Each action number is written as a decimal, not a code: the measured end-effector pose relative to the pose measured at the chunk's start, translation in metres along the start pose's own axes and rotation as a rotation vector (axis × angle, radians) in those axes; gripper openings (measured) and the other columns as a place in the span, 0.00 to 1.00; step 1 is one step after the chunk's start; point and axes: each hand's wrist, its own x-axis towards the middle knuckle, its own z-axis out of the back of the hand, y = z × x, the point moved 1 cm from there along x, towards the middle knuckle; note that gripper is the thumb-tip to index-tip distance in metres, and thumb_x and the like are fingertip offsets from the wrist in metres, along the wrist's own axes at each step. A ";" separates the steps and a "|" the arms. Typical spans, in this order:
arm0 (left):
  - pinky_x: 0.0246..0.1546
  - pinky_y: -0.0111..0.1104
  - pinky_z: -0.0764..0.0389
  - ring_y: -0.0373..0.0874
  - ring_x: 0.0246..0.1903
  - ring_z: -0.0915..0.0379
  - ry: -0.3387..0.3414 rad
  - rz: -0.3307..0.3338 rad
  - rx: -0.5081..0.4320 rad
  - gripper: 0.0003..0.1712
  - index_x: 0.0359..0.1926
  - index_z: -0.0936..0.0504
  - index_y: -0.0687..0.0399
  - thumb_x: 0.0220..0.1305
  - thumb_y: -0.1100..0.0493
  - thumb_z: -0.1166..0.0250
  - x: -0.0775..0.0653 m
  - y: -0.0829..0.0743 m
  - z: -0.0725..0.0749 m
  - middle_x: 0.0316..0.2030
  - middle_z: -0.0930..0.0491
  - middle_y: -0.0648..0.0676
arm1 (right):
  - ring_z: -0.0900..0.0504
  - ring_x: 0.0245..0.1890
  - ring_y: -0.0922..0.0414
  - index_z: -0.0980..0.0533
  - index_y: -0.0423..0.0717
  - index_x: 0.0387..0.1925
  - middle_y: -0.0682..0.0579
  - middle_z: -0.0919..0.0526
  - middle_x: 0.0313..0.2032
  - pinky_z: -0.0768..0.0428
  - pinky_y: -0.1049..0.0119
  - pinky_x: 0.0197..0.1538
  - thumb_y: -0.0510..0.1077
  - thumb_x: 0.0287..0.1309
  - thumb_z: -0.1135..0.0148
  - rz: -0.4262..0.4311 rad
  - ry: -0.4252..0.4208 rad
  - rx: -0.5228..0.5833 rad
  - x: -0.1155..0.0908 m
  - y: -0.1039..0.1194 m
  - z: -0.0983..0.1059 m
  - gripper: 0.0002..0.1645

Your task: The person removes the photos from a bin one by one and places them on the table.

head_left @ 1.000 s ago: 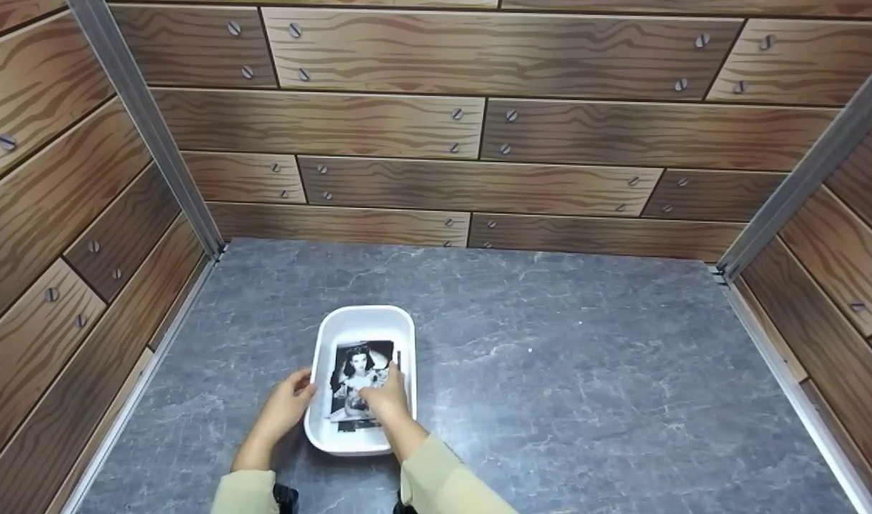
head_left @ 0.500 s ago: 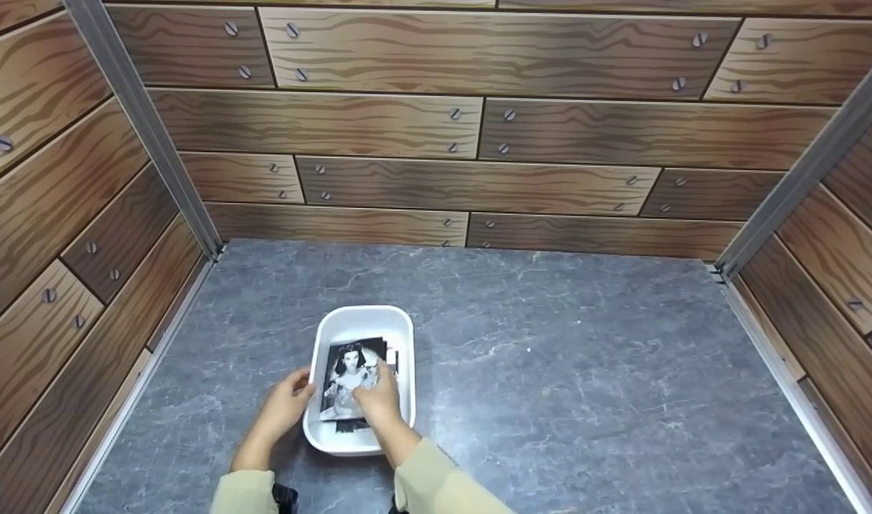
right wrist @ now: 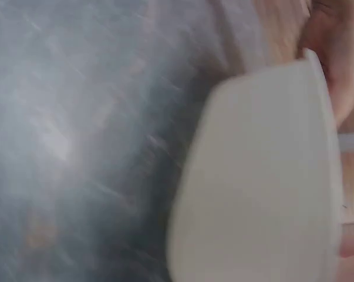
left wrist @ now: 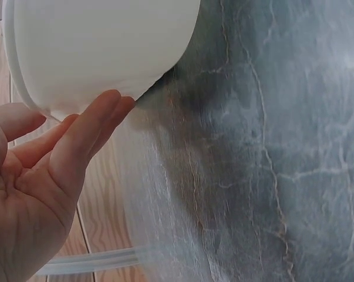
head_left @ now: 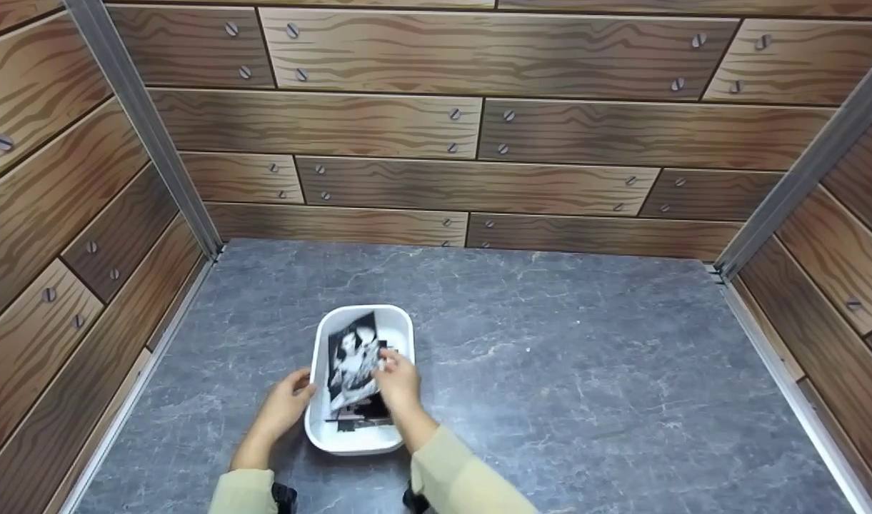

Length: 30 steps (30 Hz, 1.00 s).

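A white plastic tub stands on the grey surface, holding several prints. My left hand grips its left side; in the left wrist view the fingers press the outer wall and the thumb meets the rim. Inside the tub, my right hand pinches the right edge of a black-and-white photo of a person. That photo is tilted and raised over other dark prints lying on the tub's bottom. The right wrist view is blurred and mostly shows the tub's outer wall.
Wood-patterned panels rise at the back and on both sides. Metal corner posts join them. The grey marbled surface extends to the right of the tub.
The photo has swung left, then up toward the far end of the tub, turning and tilting. More dark prints show beneath it. My right hand has shifted to its right edge; the left has stayed.
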 end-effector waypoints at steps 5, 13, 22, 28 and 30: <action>0.56 0.51 0.22 0.66 0.54 0.26 0.000 0.014 0.009 0.21 0.58 0.30 0.77 0.68 0.68 0.46 0.001 0.000 0.002 0.50 0.23 0.74 | 0.20 0.52 0.41 0.26 0.29 0.53 0.31 0.21 0.52 0.16 0.59 0.52 0.28 0.55 0.41 0.019 -0.082 0.134 0.016 0.022 0.033 0.21; 0.57 0.51 0.23 0.66 0.55 0.27 0.007 0.023 0.017 0.21 0.59 0.30 0.77 0.69 0.66 0.46 0.001 -0.002 0.001 0.51 0.24 0.74 | 0.17 0.43 0.47 0.22 0.36 0.51 0.37 0.17 0.46 0.16 0.59 0.47 0.33 0.53 0.36 0.001 -0.288 0.356 0.109 -0.037 0.100 0.21; 0.58 0.51 0.24 0.67 0.55 0.27 0.007 0.009 0.000 0.21 0.58 0.30 0.78 0.68 0.67 0.46 0.001 0.000 0.000 0.51 0.24 0.75 | 0.18 0.33 0.57 0.19 0.41 0.48 0.47 0.15 0.36 0.16 0.64 0.32 0.34 0.51 0.34 -0.099 -0.248 0.426 0.190 -0.141 0.150 0.20; 0.58 0.51 0.24 0.68 0.56 0.28 0.020 0.034 -0.011 0.22 0.59 0.31 0.78 0.69 0.67 0.47 0.001 -0.001 0.001 0.52 0.25 0.75 | 0.18 0.36 0.56 0.19 0.38 0.46 0.44 0.15 0.38 0.16 0.62 0.34 0.35 0.51 0.33 -0.095 -0.189 0.376 0.207 -0.182 0.153 0.17; 0.58 0.51 0.23 0.68 0.56 0.28 0.028 0.048 -0.008 0.22 0.60 0.32 0.78 0.70 0.66 0.47 0.001 -0.002 0.002 0.52 0.25 0.75 | 0.17 0.40 0.54 0.21 0.37 0.51 0.42 0.15 0.43 0.15 0.61 0.39 0.37 0.54 0.34 -0.093 -0.179 0.344 0.203 -0.184 0.151 0.20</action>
